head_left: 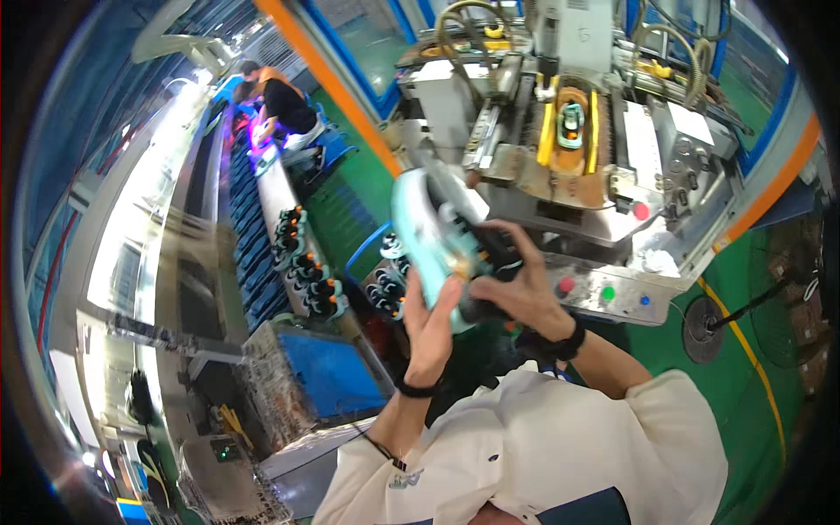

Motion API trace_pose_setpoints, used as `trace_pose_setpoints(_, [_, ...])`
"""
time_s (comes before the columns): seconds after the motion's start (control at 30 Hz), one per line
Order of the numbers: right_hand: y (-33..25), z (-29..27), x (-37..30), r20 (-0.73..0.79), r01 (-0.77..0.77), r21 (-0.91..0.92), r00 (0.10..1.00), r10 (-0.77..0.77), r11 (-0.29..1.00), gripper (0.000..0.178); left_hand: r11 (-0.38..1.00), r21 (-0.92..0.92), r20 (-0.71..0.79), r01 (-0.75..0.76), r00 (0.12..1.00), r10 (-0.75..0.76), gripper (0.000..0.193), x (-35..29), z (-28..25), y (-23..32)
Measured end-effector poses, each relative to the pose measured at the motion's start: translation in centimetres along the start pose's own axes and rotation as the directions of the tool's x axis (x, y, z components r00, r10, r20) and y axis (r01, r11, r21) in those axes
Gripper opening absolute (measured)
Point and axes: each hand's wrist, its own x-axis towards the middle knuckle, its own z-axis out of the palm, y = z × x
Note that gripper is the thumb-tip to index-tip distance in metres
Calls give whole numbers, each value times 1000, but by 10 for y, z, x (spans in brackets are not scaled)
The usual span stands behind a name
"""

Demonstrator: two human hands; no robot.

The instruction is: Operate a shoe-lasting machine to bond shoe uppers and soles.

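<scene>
Near the middle of the frame both hands hold a pale turquoise shoe (430, 234) up in front of a grey metal machine (560, 149). The left hand (430, 328) sits below the shoe, palm against its underside, its grip closed on it with the fingers reaching up along the sole edge. The right hand (516, 284) clasps the shoe from the right, fingers curled over a dark part of the upper, so its grip is also pinching the shoe. Each wrist wears a dark band, and cream sleeves (560, 437) fill the lower middle of the frame.

In the machine at upper centre another shoe (570, 122) lies sole-up in a yellow-sided cradle. On the machine's front panel, just right of the hands, are a red button (566, 284), a green button (608, 293) and a small blue one (645, 300); a further red knob (641, 211) sits higher up.

Left of centre a long conveyor line (262, 210) runs toward the upper left, carrying dark shoes with orange details (306, 271). At its far end another person in a dark and orange top (284, 101) bends over it. A blue bin (337, 372) stands at lower left. The floor (744, 402) at right is green with a yellow line, and a floor fan (792, 297) stands on it at the right edge.
</scene>
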Motion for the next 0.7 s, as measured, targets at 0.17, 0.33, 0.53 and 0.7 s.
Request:
trace_pose_setpoints(0.17, [16,-160,3,-484,-204,-202,871,83,958,57,945,-155,352,289,910,-220,43,98,131,-56])
trace_pose_setpoints(0.33, [11,-263,7,-623,-133,-234,781,-43,963,52,886,463,329,15,925,-188,44,252,227,-147])
trace_pose_setpoints(0.53, [7,-309,13,-792,-278,-334,601,-108,900,50,732,681,173,16,968,-183,83,369,316,-246])
trace_pose_setpoints(0.7, [25,-328,41,-832,-415,-383,543,-113,825,48,600,800,180,7,951,-252,86,410,353,-299])
